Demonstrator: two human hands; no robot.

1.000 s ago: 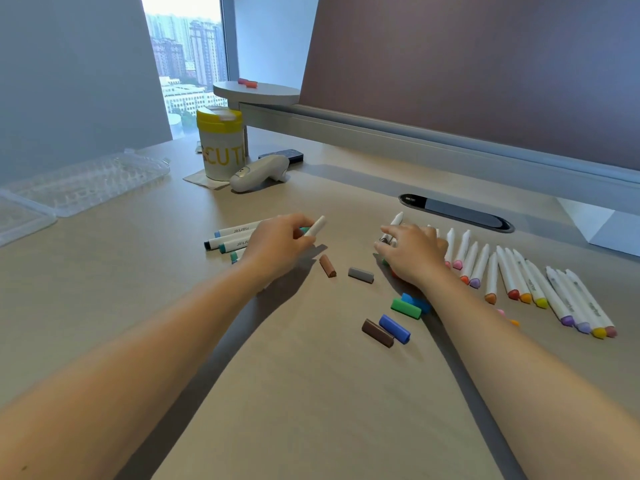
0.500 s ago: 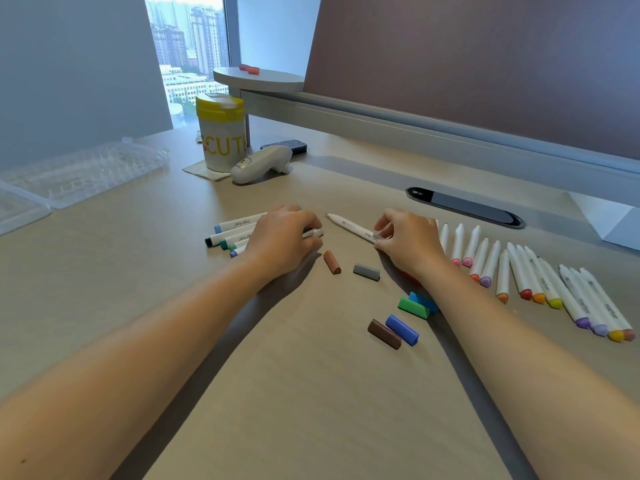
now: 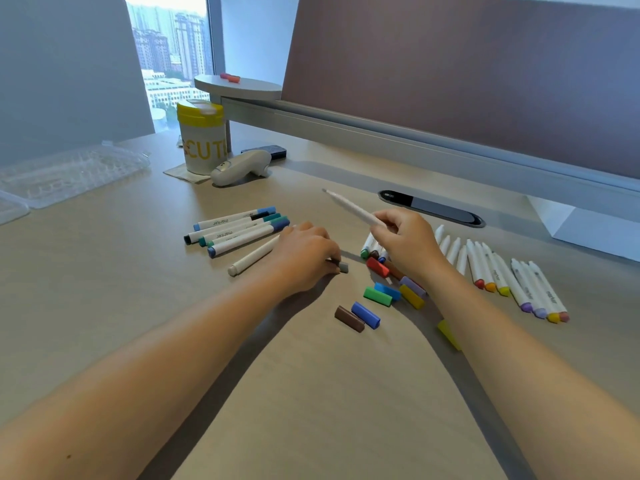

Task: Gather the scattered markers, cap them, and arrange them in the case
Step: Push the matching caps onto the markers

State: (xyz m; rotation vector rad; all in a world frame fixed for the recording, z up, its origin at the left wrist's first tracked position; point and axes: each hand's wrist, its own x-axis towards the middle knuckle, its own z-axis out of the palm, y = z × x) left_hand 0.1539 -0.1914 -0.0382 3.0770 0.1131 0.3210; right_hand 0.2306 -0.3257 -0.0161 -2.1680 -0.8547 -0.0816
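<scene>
My right hand (image 3: 405, 244) holds an uncapped white marker (image 3: 349, 206) lifted off the desk, its grey tip pointing up and left. My left hand (image 3: 304, 254) lies on the desk with its fingertips pinched on a grey cap (image 3: 343, 267). One white marker (image 3: 252, 256) lies loose beside that hand. Several capped markers (image 3: 235, 230) lie together to the left. A row of uncapped markers (image 3: 498, 271) lies at the right. Loose caps lie between my arms: red (image 3: 377, 267), green (image 3: 377, 296), blue (image 3: 365, 315), brown (image 3: 349, 318), yellow (image 3: 411, 296). The clear plastic case (image 3: 65, 174) sits open at the far left.
A yellow-lidded canister (image 3: 202, 136) and a white handheld device (image 3: 240, 166) stand behind the markers. A dark cable slot (image 3: 429, 207) is set into the desk. A brown partition with a grey rail (image 3: 381, 133) bounds the far side. One yellow cap (image 3: 448, 334) lies under my right forearm.
My right hand has raised the uncapped marker off the desk. My left hand let go of its marker, slid right and closed on the grey cap. The camera moved closer.
</scene>
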